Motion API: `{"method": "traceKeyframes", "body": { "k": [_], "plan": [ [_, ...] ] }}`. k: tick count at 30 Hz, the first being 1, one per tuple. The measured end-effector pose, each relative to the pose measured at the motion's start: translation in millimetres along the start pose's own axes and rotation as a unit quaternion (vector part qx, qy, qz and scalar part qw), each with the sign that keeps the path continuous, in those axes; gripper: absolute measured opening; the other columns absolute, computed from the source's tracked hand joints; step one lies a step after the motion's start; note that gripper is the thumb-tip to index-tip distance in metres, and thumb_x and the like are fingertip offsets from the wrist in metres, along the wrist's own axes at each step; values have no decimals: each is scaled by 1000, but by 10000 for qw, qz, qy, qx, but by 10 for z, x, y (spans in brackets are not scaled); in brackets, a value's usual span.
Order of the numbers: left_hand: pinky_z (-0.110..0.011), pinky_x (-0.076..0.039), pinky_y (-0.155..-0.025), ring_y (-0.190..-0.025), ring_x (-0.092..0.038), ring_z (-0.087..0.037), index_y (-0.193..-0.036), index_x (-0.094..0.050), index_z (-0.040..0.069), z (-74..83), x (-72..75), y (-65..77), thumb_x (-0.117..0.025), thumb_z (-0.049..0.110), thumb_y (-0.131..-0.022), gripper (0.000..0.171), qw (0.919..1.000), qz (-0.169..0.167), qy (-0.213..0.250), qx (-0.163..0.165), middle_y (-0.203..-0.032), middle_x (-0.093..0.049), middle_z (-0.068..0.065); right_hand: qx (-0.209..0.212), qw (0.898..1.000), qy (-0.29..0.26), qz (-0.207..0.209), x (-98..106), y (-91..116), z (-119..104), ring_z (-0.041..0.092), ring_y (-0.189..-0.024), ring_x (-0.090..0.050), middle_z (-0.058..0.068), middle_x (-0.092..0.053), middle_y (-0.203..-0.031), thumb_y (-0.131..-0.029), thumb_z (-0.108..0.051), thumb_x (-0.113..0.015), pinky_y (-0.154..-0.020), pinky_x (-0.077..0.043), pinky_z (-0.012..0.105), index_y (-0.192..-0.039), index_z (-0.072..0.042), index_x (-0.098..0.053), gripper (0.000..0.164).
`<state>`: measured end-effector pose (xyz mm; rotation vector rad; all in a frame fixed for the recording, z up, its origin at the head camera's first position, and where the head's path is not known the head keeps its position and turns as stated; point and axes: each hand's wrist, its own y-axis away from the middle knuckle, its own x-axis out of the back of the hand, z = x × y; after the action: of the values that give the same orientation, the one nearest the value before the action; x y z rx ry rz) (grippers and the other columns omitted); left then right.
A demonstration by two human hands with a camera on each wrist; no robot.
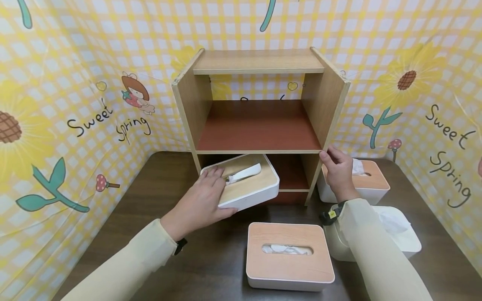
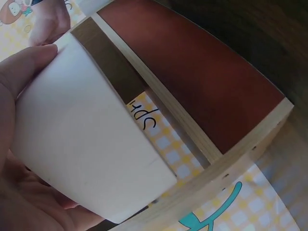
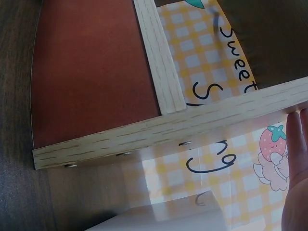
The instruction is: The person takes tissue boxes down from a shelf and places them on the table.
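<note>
My left hand (image 1: 199, 200) grips a white tissue box (image 1: 250, 194) with a wooden lid, fingers over its left end and thumb at the near lower edge. Tissue stands up from the lid's slot. The box is tilted in front of the lower opening of a small wooden shelf (image 1: 260, 127), its far edge overlapping that opening. In the left wrist view the box's plain white underside (image 2: 91, 134) faces the camera. My right hand (image 1: 339, 173) holds the shelf's right side panel by its front edge; its fingers (image 3: 298, 134) lie along the panel's outer face.
A second tissue box (image 1: 290, 269) with a wooden lid sits on the dark table (image 1: 184, 267) nearest me. Behind my right forearm stand another wooden-lidded box (image 1: 376, 184) and a white one (image 1: 412, 244) with tissue showing. A checked yellow cloth (image 1: 248, 25) hangs around the table.
</note>
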<state>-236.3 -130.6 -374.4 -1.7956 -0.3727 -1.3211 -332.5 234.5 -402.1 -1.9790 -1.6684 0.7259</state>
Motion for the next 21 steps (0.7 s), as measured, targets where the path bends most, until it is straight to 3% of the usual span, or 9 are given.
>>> {"method": "traceKeyframes", "body": {
  "k": [6,9,16,21],
  "plan": [
    [-56,-30,-106,-127,-43,-45,-102,-56,-3,-51,2,53,-74,54,-76,65,9997,25,-45,-241,-131,-51,-31,67,9999,97,-82,-79,35,-250,6,-88,-62,-11,-69,-99,-90,1,-66,-78,-49,18,-109,0,-73,21],
    [-56,-30,-107,-127,-43,-46,-98,-55,-2,-70,18,72,-74,54,-76,63,9994,76,-22,-348,-132,-50,-32,40,9997,206,-107,-80,41,-271,4,-91,-62,-14,-68,-100,-89,3,-65,-79,-49,18,-111,-2,-72,23],
    [-54,-30,-107,-127,-44,-43,-96,-55,-1,-90,62,88,-74,54,-77,61,9989,21,-33,-476,-135,-48,-33,-18,9996,264,-90,-24,15,-102,4,-95,-62,-14,-69,-103,-89,12,-59,-82,-49,18,-116,13,-64,27],
    [-53,-29,-108,-129,-44,-41,-96,-55,0,-105,79,92,-73,56,-77,63,9985,-17,-38,-545,-135,-48,-32,-89,9996,248,-45,6,-5,6,6,-95,-63,-13,-69,-104,-90,8,-61,-82,-49,19,-117,13,-63,28]
  ]
}}
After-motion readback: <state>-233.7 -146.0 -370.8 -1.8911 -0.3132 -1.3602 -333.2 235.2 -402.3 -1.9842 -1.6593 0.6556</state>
